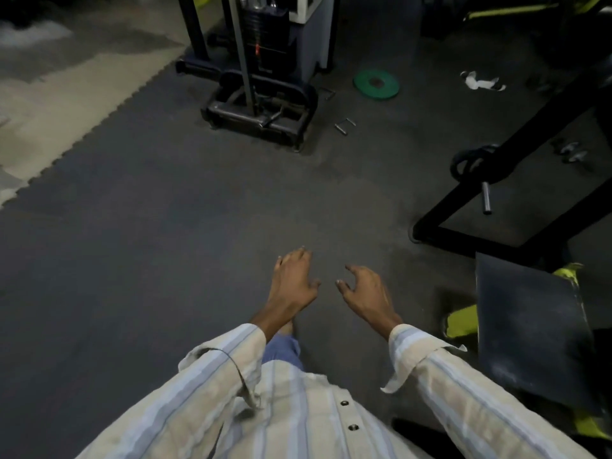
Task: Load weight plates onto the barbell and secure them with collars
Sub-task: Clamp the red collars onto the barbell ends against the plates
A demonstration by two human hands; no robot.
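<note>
My left hand (293, 279) and right hand (366, 288) held out over the dark rubber floor (165, 226), fingers loose, holding nothing, green weight plate (376, 83) flat on the floor well ahead, black plate (472, 162) on a rack peg to my right, no writing legible

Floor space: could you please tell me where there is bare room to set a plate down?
Free: the dark mat between the machine base and both hands. Crowded: around the green plate, pins and black frame.
</note>
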